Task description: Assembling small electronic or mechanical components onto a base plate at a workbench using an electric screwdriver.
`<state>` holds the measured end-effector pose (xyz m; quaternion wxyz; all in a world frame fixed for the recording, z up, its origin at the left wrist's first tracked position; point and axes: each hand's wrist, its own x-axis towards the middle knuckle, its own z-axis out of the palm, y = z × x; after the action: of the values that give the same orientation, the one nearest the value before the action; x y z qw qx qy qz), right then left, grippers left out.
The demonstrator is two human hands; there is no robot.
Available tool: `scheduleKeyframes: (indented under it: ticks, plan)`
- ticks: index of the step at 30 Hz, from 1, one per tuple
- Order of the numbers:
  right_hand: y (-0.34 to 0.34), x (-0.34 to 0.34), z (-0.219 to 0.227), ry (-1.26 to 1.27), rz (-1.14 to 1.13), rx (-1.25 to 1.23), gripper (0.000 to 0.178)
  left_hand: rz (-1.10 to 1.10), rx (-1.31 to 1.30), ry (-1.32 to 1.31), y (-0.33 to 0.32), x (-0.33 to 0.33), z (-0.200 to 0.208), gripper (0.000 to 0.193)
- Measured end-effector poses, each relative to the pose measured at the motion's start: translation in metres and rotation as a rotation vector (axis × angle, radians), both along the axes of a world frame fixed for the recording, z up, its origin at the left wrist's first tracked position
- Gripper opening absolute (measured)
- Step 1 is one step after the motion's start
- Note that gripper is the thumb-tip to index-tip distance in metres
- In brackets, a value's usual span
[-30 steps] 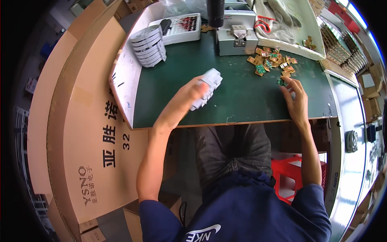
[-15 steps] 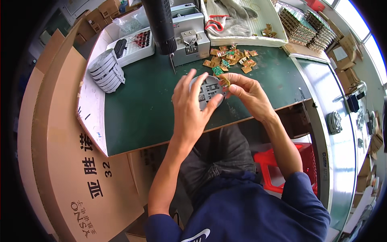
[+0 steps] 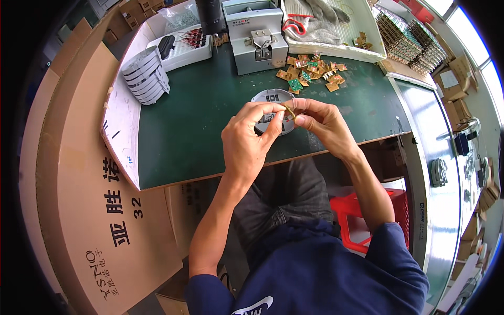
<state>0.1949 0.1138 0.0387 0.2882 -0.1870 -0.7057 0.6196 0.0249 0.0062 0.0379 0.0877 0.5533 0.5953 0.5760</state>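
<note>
A small tan circuit board [image 3: 290, 112] is held edge-on above a round grey plastic housing [image 3: 272, 95]. My right hand [image 3: 329, 125] pinches the board between thumb and fingers. From the other side, the thumb and index fingertips of my left hand [image 3: 244, 137] close on the board's near-left edge. Beneath my hands the housing lies on the green bench mat, its slotted inside facing up and partly covered by my fingers. Behind it lies a loose pile of tan and green circuit boards [image 3: 313, 70].
A grey metal machine [image 3: 257, 39] stands at the back, beside a black hanging electric screwdriver [image 3: 210, 16]. Stacked grey rings [image 3: 144, 79] and a white tray of red-wired parts [image 3: 186, 51] sit left. A white foam tray [image 3: 362, 26] holds gloves.
My left hand has left the housing's rim and brought its fingertips to the board in my right hand. The whole view has shifted slightly, with the screwdriver now higher in the picture.
</note>
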Motion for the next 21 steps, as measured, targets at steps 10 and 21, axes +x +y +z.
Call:
scheduleKeyframes:
  ticks: [10,21]
  plan:
    - [0.024,-0.020,0.006,-0.221,-0.193,0.455,0.031,-0.002,-0.082,0.275,0.010,-0.027,-0.020,0.070]
    - [0.041,-0.045,-0.020,-0.282,-0.270,0.916,0.030,0.008,-0.204,0.342,0.021,-0.017,-0.045,0.105]
